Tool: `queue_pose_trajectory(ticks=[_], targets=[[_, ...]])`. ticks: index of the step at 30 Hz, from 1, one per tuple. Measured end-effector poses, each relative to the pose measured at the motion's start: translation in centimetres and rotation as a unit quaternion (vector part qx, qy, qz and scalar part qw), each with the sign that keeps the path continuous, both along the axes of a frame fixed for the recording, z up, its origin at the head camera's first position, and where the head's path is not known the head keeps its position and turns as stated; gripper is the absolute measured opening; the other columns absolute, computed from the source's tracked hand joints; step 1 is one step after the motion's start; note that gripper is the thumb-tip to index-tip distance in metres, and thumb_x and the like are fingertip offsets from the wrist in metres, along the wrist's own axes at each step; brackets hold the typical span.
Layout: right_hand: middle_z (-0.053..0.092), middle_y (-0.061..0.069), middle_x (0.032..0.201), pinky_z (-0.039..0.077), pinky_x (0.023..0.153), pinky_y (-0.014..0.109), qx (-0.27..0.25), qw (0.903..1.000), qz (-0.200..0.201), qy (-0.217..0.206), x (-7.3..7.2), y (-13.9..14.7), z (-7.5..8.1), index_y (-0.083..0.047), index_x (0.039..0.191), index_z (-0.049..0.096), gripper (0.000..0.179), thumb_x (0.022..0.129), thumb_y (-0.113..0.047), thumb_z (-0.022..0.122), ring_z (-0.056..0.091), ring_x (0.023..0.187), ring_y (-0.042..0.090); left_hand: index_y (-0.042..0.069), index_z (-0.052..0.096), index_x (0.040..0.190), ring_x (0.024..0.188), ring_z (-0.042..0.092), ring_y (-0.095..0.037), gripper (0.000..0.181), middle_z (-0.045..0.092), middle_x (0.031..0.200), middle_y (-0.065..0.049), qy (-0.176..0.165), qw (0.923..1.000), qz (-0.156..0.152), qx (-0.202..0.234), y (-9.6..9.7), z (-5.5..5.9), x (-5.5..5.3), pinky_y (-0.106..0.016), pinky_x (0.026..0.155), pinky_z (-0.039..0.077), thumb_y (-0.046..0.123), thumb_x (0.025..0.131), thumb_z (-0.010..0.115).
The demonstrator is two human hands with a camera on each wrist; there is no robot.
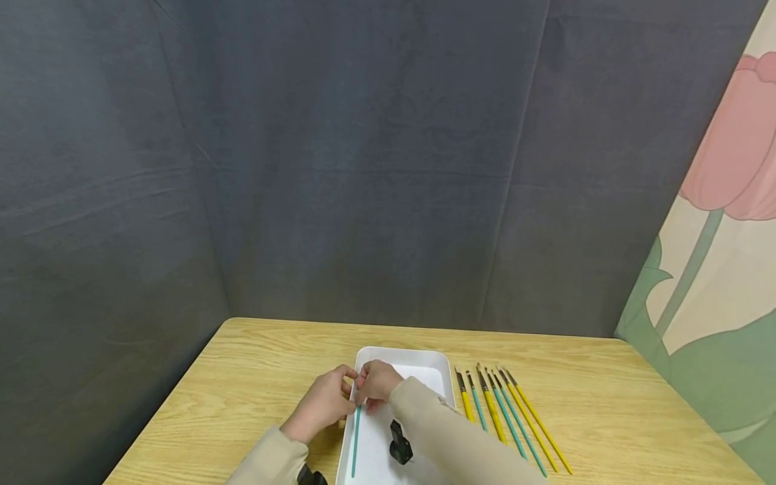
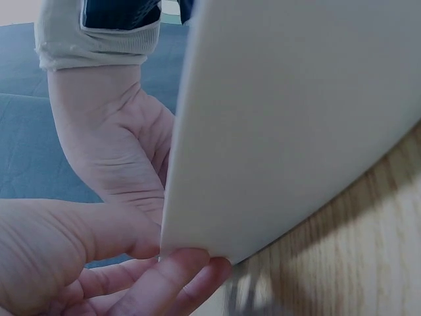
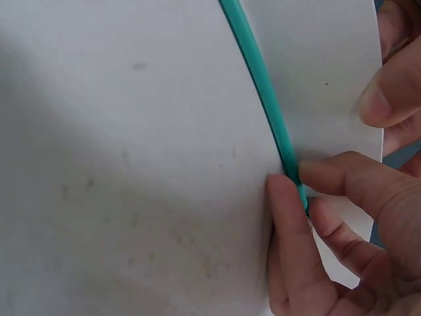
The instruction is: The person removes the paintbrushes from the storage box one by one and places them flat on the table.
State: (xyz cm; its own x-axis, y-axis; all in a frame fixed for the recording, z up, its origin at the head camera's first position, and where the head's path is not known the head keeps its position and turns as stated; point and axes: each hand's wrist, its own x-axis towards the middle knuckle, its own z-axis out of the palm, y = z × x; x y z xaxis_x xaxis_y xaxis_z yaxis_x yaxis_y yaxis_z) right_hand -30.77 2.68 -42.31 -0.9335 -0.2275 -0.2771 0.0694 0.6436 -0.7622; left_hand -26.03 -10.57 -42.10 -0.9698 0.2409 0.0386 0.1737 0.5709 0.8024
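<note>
A white rectangular tray [image 1: 424, 360] lies on the table under both hands. At its left wall, my left hand [image 1: 325, 403] pinches the rim, thumb on one side and fingers on the other in the left wrist view. My right hand [image 1: 377, 381] reaches across inside the tray. Its thumb and fingers pinch the end of a teal-handled paintbrush [image 3: 263, 99] in the right wrist view. This brush lies along the tray's left side, and the fingers hide its tip.
Right of the tray, several paintbrushes [image 1: 494, 404] with yellow and teal handles lie side by side on the wooden table [image 1: 267, 364]. A dark grey curtain [image 1: 364, 168] hangs behind. On the right is a tulip-patterned cloth [image 1: 727, 269].
</note>
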Motion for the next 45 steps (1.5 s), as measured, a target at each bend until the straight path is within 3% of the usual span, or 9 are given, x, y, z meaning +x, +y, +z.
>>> queue_pose_trajectory(ticks=[21,37,45], targets=[[0.048,0.002,0.059,0.053,0.048,0.025,0.030,0.9993,0.008,0.020,-0.1,0.0,0.0,-0.008,0.064,0.052,0.030,0.069,0.008,0.077,0.052,0.045,0.013,-0.005,0.054,0.119,0.050,0.052,-0.009,0.050,0.062,0.081,-0.007,0.002,1.0000,-0.005,-0.001,0.0,0.0,-0.1,-0.025,0.046,0.045,-0.009,0.070,0.064],[0.053,0.002,0.060,0.053,0.049,0.022,-0.013,0.9999,0.001,-0.003,0.1,0.9,0.0,-0.006,0.069,0.057,0.020,0.072,0.009,0.070,0.052,0.045,0.010,-0.004,0.056,0.116,0.056,0.057,-0.013,0.050,0.063,0.084,-0.011,0.001,1.0000,0.004,-0.008,0.1,0.0,-0.1,-0.026,0.049,0.047,-0.008,0.066,0.063],[0.055,0.004,0.067,0.054,0.053,0.022,-0.070,0.9964,0.008,-0.047,0.1,2.0,0.2,0.003,0.087,0.065,0.013,0.075,0.009,0.065,0.053,0.048,0.010,-0.006,0.055,0.118,0.061,0.059,-0.015,0.051,0.063,0.087,-0.013,-0.008,1.0000,0.004,0.002,0.1,0.0,-0.1,-0.027,0.050,0.051,-0.009,0.068,0.063]])
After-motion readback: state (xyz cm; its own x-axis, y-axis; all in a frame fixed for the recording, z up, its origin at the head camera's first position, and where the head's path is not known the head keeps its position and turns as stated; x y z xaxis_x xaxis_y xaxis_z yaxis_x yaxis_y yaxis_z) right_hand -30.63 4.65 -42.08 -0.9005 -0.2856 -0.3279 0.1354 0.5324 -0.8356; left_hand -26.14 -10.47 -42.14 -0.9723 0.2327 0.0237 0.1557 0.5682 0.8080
